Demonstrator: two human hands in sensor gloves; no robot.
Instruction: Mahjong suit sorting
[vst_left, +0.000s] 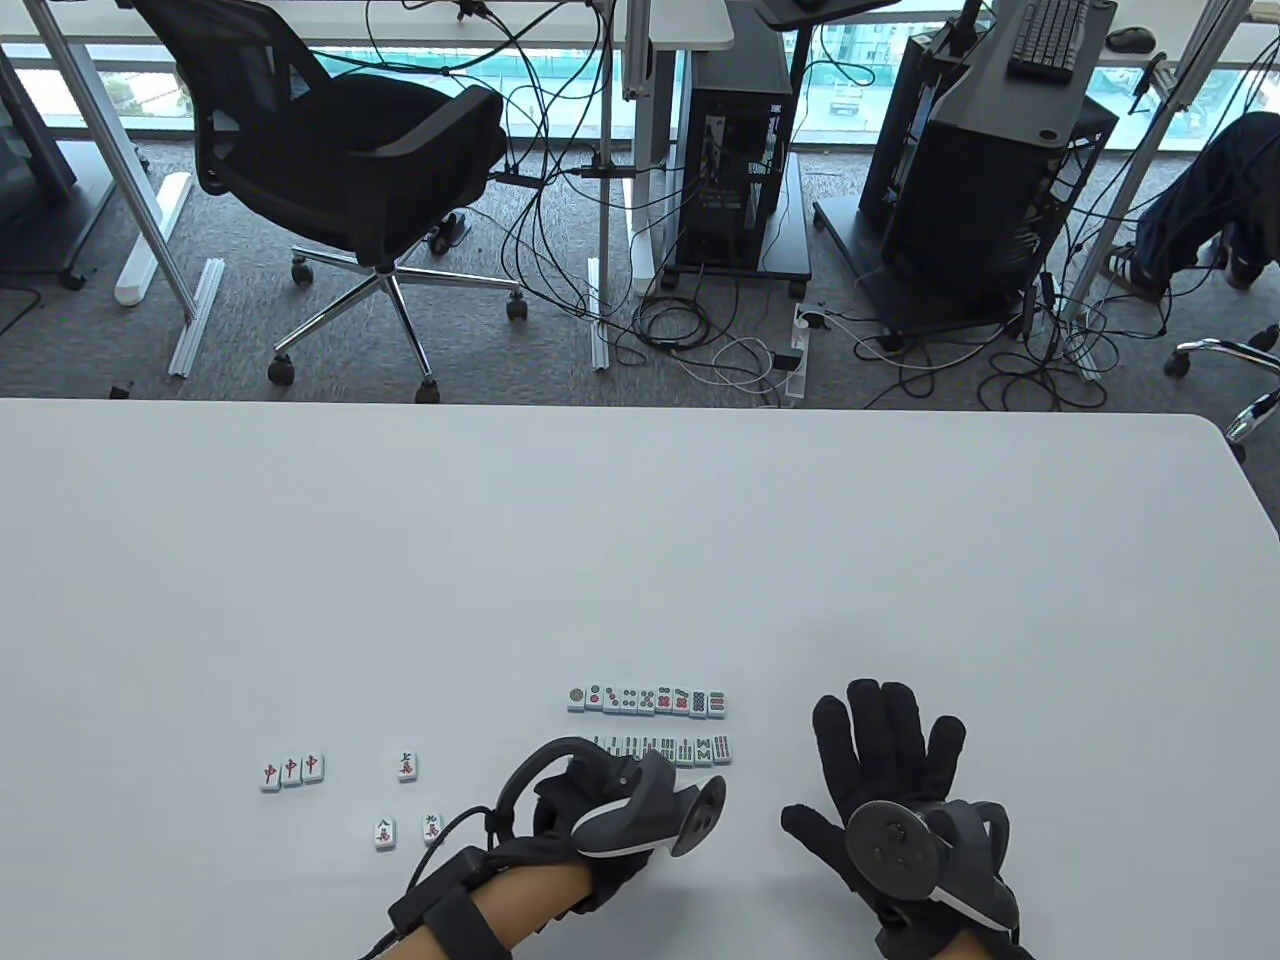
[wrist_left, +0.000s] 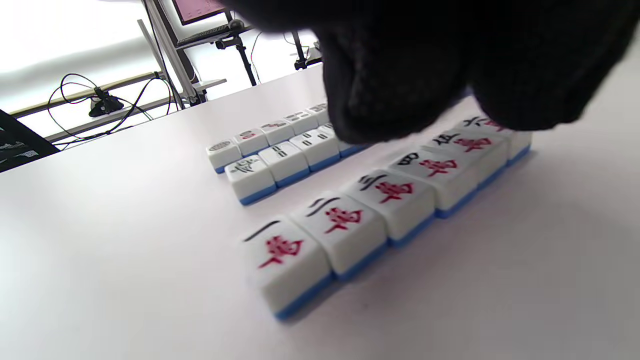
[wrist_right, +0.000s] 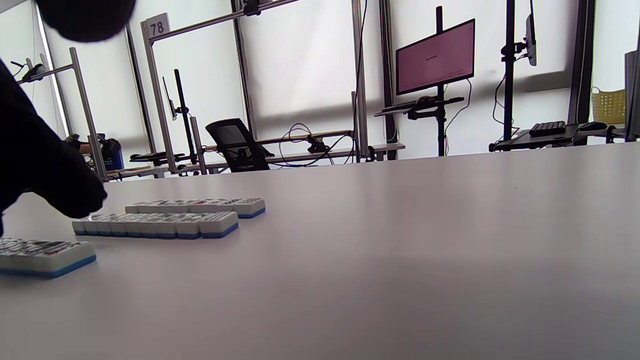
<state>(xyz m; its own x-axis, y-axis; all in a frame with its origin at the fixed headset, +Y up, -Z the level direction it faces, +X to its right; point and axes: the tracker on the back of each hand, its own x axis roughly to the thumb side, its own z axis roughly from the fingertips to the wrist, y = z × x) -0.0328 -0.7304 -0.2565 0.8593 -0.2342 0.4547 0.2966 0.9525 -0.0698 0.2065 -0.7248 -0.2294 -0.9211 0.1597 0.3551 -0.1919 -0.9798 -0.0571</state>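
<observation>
Three rows are built near the front edge of the desk (vst_left: 640, 520): the circle-suit row (vst_left: 648, 700) farthest back, the bamboo row (vst_left: 670, 748) just in front of it, and the character-suit row (wrist_left: 380, 200), which the left wrist view shows running one through six or so under the left hand (vst_left: 600, 810). That hand hovers over the row's far end; its fingers (wrist_left: 395, 90) look curled downward, but I cannot tell whether they pinch a tile. The right hand (vst_left: 895, 790) lies flat, fingers spread, holding nothing. Three loose character tiles (vst_left: 408, 800) sit well to the left of the left hand, beyond them three red dragon tiles (vst_left: 291, 770). The left hand is plainly nearer; the row's long axis runs left to right.
</observation>
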